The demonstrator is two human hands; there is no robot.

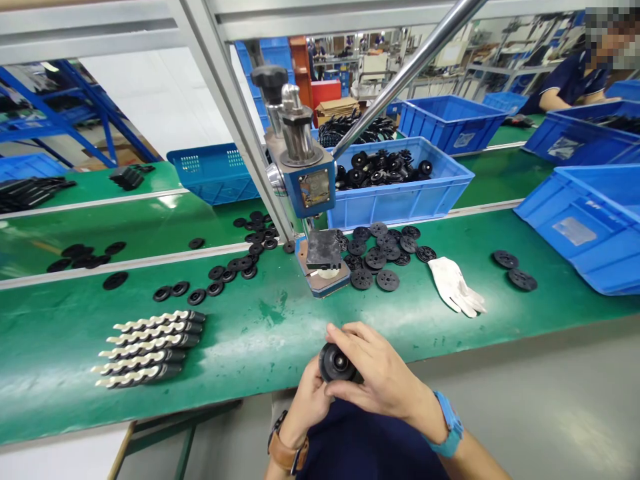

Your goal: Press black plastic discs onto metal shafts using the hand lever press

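Both hands hold a round black plastic part (336, 362) with a small shiny centre, just off the front edge of the green bench. My right hand (377, 370) curls around its right side, fingers over the top and thumb below. On the left, my left hand (314, 393) grips it from beneath, its fingers partly hidden behind the part. Beyond the hands stands a small lever press (313, 187) with a black block (323, 250) above its base. Many flat black discs (375, 257) lie to the right of that base.
Black rings (215, 288) and rows of black-and-cream parts (145, 350) lie on the left. A white glove (453, 287) rests on the right. Behind stand a blue bin (400, 200) of black parts and an angled metal lever (405, 77). A co-worker (575, 83) is at far right.
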